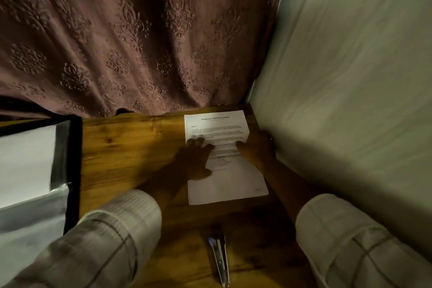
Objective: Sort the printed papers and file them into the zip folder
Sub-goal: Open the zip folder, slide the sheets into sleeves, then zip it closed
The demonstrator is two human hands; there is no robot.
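Note:
A printed white paper (224, 180) lies on the wooden table (131, 147) at the far right, close to the wall. My left hand (194, 159) lies flat on the sheet's left half with its fingers spread. On the sheet's right edge rests my right hand (257, 147), thumb on the print, its other fingers hidden on the wall side. A clear zip folder (70, 170) with black trim lies at the table's left edge and holds white sheets (25, 161).
A stapler and a pen (219, 262) lie near the table's front edge between my sleeves. A brown patterned curtain (140, 42) hangs behind the table. A pale wall (350, 77) closes in the right side.

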